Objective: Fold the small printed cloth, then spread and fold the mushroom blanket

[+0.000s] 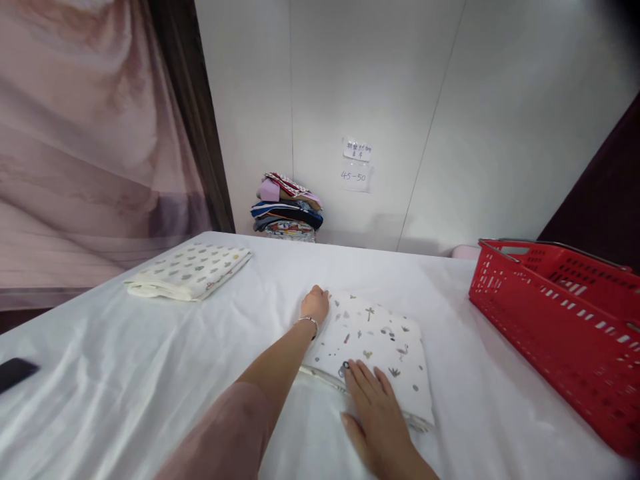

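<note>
A white folded cloth [367,337] printed with small palms, rainbows and a flamingo lies flat in front of me on the white-covered table. At its far left corner, my left hand [315,305] has its fingers curled closed on the edge; a bracelet circles that wrist. My right hand [375,407] rests on the near side of the cloth with fingers stretched out flat and holds nothing. Off to the left lies another folded cloth [193,267], cream with grey-green shapes, apart from both hands.
A red plastic basket [545,327] with a metal handle stands on the right side of the table. At the left edge lies a dark flat object [16,373]. Beyond the far edge rises a stack of folded fabrics [287,210] by the wall, near paper labels [356,177].
</note>
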The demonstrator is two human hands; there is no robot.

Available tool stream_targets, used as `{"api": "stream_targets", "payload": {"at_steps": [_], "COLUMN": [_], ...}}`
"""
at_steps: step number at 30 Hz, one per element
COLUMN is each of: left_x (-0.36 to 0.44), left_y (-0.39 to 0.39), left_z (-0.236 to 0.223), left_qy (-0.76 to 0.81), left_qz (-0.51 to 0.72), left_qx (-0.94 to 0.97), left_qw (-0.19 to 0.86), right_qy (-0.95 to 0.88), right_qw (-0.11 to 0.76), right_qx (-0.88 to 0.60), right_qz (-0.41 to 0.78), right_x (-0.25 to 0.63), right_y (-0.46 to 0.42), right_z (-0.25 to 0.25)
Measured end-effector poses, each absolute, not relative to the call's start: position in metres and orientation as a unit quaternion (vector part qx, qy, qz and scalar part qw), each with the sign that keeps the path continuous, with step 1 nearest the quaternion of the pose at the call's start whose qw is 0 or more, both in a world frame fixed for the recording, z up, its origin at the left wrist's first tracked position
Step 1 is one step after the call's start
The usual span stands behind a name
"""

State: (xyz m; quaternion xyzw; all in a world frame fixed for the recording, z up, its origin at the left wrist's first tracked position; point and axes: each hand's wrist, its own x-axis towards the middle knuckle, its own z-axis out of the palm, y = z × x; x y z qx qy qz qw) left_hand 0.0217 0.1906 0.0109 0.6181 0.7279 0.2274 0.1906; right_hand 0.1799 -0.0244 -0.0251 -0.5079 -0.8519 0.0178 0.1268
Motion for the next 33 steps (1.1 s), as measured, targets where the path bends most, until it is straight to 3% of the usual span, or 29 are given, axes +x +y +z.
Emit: {"api": "stream_targets", "payload": {"at_steps": [9,15,19,28,33], "left_x": [0.023,0.033,0.03,0.024,0.009], "left_y": [0.19,0.18,0.177,0.178,0.147], "left_z": [0.015,0.018,0.006,0.011,0.014], "left_qy": [0.718,0.607,0.572,0.574,0.571], "left_qz": [0.226,0.215,0.121,0.125,0.108], "left_qx": [0.636,0.759,0.801,0.789,0.797], "left_qw": [0.169,0.098,0.125,0.182,0.163], "right_qy": [-0.854,-0.852,-0.853,-0.849,-0.848], "right_qw": [0.132,0.134,0.128,0.115,0.116], "right_qx": [-0.504,-0.505,-0.506,-0.516,-0.517], "right_qz": [0.001,-0.004,-0.002,0.003,0.015], "right_x": [0.18,0.181,0.181,0.179,0.179], "right_y": [-0.025,-0.025,-0.025,-0.025,-0.023], "right_z": [-0.025,-0.026,-0.026,-0.023,-0.024]}}
